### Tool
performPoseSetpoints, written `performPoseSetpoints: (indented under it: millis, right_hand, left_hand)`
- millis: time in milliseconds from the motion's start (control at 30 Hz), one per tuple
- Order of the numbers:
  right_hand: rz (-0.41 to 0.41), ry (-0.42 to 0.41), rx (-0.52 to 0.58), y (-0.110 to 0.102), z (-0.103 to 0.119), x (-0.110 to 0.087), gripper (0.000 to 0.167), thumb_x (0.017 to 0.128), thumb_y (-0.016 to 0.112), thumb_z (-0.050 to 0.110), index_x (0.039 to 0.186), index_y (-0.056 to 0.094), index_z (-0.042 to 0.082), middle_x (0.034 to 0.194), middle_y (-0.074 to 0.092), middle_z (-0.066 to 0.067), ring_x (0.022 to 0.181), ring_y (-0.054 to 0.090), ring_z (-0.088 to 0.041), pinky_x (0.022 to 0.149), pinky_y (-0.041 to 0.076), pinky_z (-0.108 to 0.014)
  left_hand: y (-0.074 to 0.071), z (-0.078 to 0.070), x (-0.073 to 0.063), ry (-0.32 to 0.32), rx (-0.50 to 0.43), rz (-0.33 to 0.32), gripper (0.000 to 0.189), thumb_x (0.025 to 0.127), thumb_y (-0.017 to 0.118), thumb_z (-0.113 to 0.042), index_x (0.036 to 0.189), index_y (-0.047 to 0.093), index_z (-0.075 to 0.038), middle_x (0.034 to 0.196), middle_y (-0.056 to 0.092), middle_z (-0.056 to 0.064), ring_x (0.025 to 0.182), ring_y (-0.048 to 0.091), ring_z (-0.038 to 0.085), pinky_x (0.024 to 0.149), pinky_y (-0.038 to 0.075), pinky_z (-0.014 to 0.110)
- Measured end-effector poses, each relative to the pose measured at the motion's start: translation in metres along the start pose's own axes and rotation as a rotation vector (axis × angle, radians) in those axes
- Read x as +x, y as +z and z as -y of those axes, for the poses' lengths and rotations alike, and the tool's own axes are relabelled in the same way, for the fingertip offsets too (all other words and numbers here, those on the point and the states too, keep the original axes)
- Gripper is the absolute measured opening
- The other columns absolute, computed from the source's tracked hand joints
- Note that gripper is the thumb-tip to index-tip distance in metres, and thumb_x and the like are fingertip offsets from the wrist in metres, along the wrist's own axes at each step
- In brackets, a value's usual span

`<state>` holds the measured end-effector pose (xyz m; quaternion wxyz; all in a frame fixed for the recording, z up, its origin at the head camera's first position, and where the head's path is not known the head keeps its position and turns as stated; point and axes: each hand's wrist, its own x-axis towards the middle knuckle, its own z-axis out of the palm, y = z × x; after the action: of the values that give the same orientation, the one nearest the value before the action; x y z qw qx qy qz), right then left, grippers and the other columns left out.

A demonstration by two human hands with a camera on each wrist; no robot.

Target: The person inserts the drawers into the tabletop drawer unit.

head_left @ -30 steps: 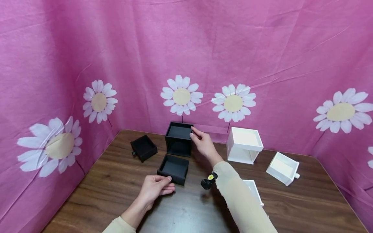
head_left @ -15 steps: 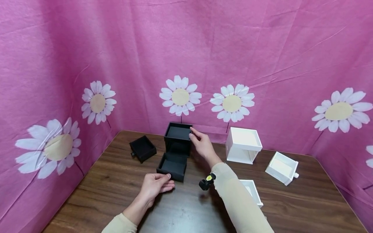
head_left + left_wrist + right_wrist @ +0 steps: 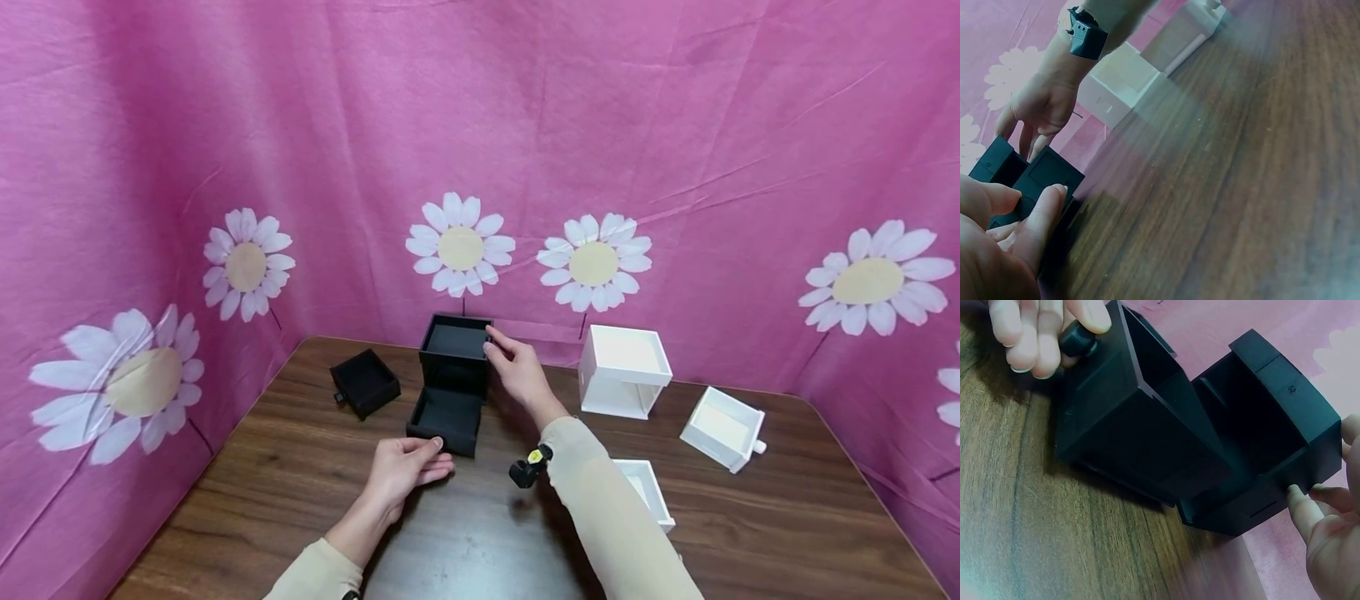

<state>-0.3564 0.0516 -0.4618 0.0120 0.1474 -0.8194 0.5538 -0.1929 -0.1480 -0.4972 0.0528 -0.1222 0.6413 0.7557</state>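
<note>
My left hand (image 3: 401, 469) pinches the round knob (image 3: 1079, 339) of a black drawer (image 3: 447, 411). Behind that drawer stands a black box (image 3: 454, 343) with an open front and a raised rim on top. The drawer's back end reaches into the lower front opening of the box, with most of the drawer still outside. At the box's upper right side, my right hand (image 3: 520, 375) holds the wall with thumb and fingertips. In the right wrist view the drawer sits slightly tilted against the opening, and its inner back corner is hidden by the box.
A second black drawer (image 3: 366, 383) lies at the left with its knob toward the left. On the right stand a white box (image 3: 618, 383), a white drawer (image 3: 723, 429) and another white drawer (image 3: 651, 492), partly hidden by my right sleeve. A pink flowered curtain (image 3: 525, 125) hangs behind the table (image 3: 480, 550).
My left hand has pushed the black drawer back from in front of the box into its opening. My right hand has stayed on the box's side.
</note>
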Motion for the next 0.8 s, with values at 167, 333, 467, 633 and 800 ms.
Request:
performPoseSetpoints:
  millis: [167,333,467,633,800]
  right_hand:
    - [-0.001,0.028,0.0,0.001,-0.001,-0.002,0.049,0.111,0.063,0.032,0.158,0.057,0.02,0.162,0.056,-0.012,0.146,0.058,-0.03,0.128,0.043,-0.052]
    - [-0.004,0.036,0.017,0.001,0.0,-0.004,0.049,0.111,0.063,0.032,0.158,0.057,0.021,0.162,0.056,-0.011,0.146,0.059,-0.03,0.128,0.044,-0.051]
    - [-0.003,0.036,0.022,0.0,0.0,-0.004,0.048,0.111,0.062,0.031,0.158,0.057,0.02,0.163,0.056,-0.012,0.146,0.058,-0.03,0.128,0.044,-0.051]
    - [-0.004,0.032,0.02,0.0,0.002,-0.003,0.048,0.111,0.062,0.031,0.158,0.057,0.018,0.163,0.056,-0.012,0.147,0.057,-0.03,0.129,0.043,-0.051]
    - [-0.01,0.015,0.017,0.001,0.002,-0.002,0.048,0.111,0.062,0.03,0.157,0.058,0.018,0.162,0.056,-0.011,0.148,0.056,-0.028,0.129,0.043,-0.051]
  left_hand:
    - [0.003,0.0,0.004,0.005,-0.003,-0.004,0.032,0.106,0.065,-0.006,0.122,0.067,0.021,0.091,0.081,0.022,0.076,0.081,0.017,0.077,0.07,0.029]
    - [0.006,0.0,0.007,0.032,-0.012,-0.012,0.032,0.106,0.065,-0.005,0.122,0.066,0.022,0.092,0.081,0.023,0.075,0.081,0.016,0.076,0.07,0.029]
    - [0.007,-0.001,0.01,0.043,-0.022,-0.025,0.032,0.107,0.065,-0.006,0.123,0.064,0.023,0.091,0.081,0.023,0.075,0.081,0.016,0.076,0.07,0.029]
    - [0.008,-0.002,0.012,0.04,-0.025,-0.038,0.032,0.107,0.065,-0.005,0.123,0.064,0.022,0.091,0.081,0.023,0.075,0.081,0.017,0.076,0.07,0.03]
    - [0.009,-0.002,0.015,0.038,-0.031,-0.044,0.03,0.106,0.065,-0.004,0.123,0.064,0.022,0.092,0.081,0.025,0.075,0.081,0.017,0.076,0.07,0.03]
